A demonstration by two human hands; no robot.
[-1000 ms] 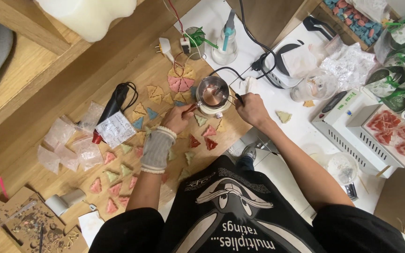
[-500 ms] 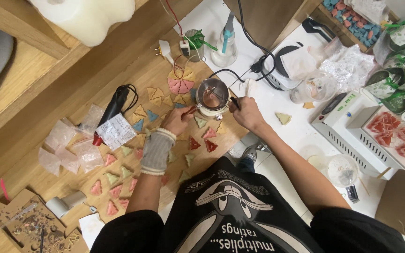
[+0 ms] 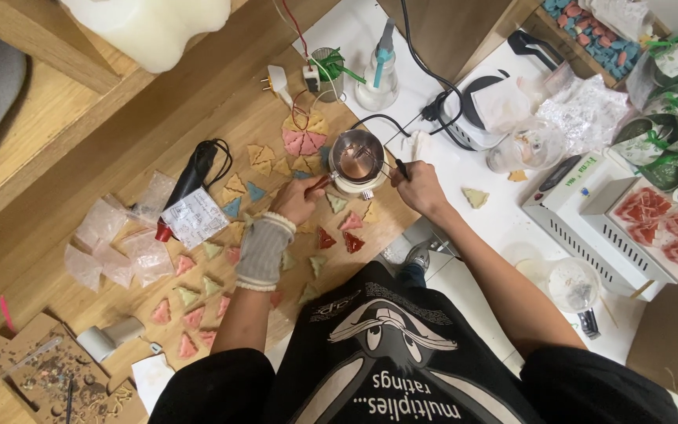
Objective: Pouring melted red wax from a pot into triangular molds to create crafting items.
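Hands meet at a small metal pot point(image 3: 357, 157) near the far edge of the wooden table point(image 3: 119, 149), seen from my head camera looking straight down. My left hand point(image 3: 296, 202), its wrist wrapped in a grey knit cuff point(image 3: 263, 251), pinches a thin red-tipped tool point(image 3: 317, 185) whose end touches the pot's left side. My right hand point(image 3: 420, 188) is closed around the pot's dark handle point(image 3: 399, 167), holding it from the right. Small triangular pieces point(image 3: 198, 298) in pink, green, yellow and blue lie scattered across the wood around the pot and down toward my left arm, two dark red ones point(image 3: 339, 239) just below my hands. A black corded tool point(image 3: 190, 177) and clear plastic bags point(image 3: 111, 235) lie further left, well apart from the pot.
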